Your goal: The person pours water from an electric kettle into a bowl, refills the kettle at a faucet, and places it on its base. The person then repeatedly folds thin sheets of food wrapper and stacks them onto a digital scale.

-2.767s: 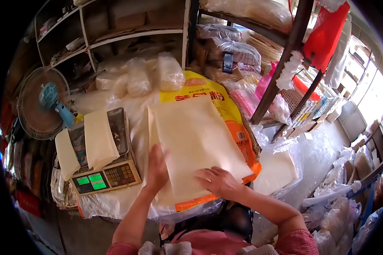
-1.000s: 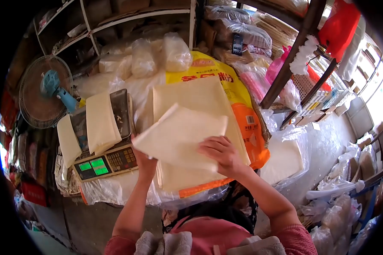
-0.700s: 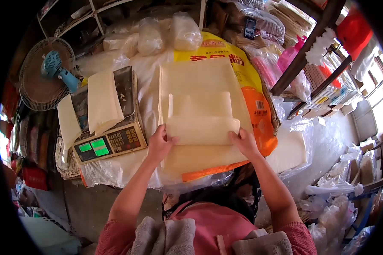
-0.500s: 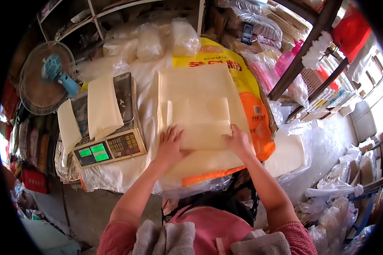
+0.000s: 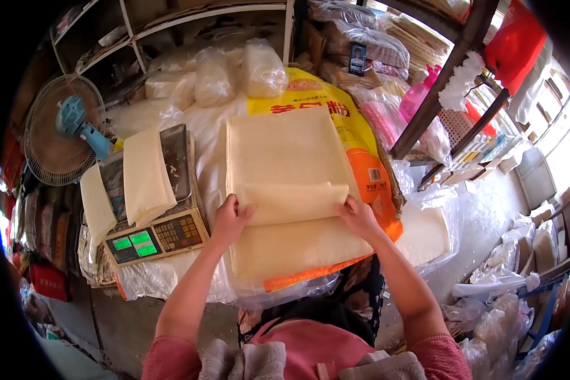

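Note:
A broad stack of thin, cream-coloured sheets, resembling tofu skin (image 5: 284,151), lies before me. Across it runs a folded cream sheet (image 5: 292,206), doubled into a long flat band. My left hand (image 5: 232,223) grips the band's left end, thumb on top and fingers curled around the edge. At the other end, my right hand (image 5: 359,218) pinches the band between thumb and fingers. Left of the stack, a digital scale (image 5: 157,239) with lit green displays carries two similar folded strips, one long strip (image 5: 147,177) and one strip (image 5: 97,204) draped over its left side.
A yellow and orange printed sack (image 5: 367,174) spreads under the stack. Plastic-wrapped bundles (image 5: 265,69) sit behind it. An electric fan (image 5: 63,130) stands at the far left. A dark post (image 5: 438,95) slants up on the right, near bagged goods (image 5: 497,316).
The folded part, flat under my hands before, is now raised and held at both ends as a narrower band. My left hand has shifted from lying flat to gripping. The view has tilted slightly.

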{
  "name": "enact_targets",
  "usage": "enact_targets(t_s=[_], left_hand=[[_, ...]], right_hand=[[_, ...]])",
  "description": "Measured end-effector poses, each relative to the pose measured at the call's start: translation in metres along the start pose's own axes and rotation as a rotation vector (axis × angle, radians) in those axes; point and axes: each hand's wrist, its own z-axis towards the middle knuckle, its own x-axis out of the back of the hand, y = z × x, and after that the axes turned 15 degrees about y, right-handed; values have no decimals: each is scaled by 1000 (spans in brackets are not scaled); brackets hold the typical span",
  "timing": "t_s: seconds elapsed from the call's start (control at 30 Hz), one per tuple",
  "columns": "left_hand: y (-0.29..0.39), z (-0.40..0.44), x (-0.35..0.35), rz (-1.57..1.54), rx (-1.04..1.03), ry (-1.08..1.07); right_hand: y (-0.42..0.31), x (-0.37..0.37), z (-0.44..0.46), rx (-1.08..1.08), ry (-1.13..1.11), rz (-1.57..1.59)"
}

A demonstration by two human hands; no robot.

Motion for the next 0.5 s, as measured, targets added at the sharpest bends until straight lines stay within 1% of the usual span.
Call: enact_targets(t_s=[0.03,0.07,0.1,0.13,0.2,0.27,0.3,0.37,0.47,0.5], left_hand=[[6,2,-11,68,-39,114],[11,5,-21,136,-77,228],[12,9,-27,260,-53,211],[11,11,-33,340,-229,221],[9,18,-47,493,-584,239],[0,15,-57,578,-578,148],[-4,14,-61,622,-574,103],[-9,14,-67,630,-553,100],[-11,16,-67,602,-517,71],[-10,16,-66,585,-505,60]], right_hand=[[-7,-4,5,-9,97,-143],[-11,-10,10,-13,129,-180],[-13,-16,15,-17,161,-218],[-13,-21,20,-21,194,-255],[-10,-25,28,-1,178,-341],[-12,-30,31,44,172,-451],[-15,-32,31,238,239,-493],[-24,-36,29,632,371,-566],[-3,-62,22,639,256,-649],[-3,-65,21,640,294,-605]])
